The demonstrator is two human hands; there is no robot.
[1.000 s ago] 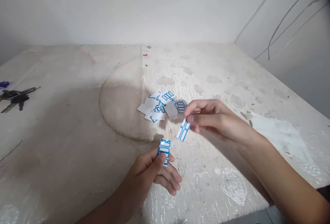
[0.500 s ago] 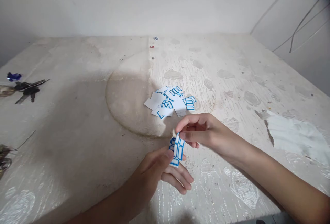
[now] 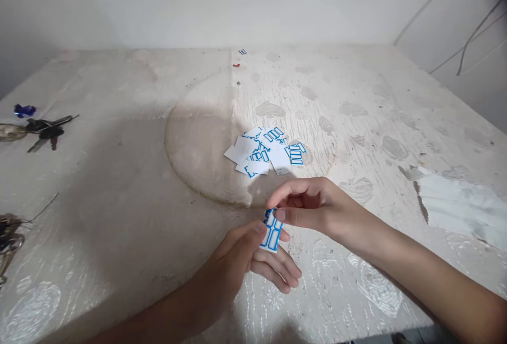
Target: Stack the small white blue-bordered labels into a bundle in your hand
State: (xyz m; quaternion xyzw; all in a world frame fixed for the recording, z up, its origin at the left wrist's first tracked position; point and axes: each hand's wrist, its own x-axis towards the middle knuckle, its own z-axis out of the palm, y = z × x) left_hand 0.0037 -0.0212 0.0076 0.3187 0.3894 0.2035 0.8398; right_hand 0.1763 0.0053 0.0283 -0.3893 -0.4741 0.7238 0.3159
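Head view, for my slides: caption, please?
Left hand and right hand hold blue-framed labels near a loose paper pile.

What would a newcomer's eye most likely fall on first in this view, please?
Probably the small white paper cards with blue printed frames, held between the left hand and the right hand near the lower centre. Just beyond lies a loose pile of similar white-and-blue paper cards, some showing plain faces. At the far left, dark metal keys stand out against the pale patterned tabletop.

Card (image 3: 272, 234) in right grip (image 3: 308, 206) now against left grip (image 3: 243, 251)
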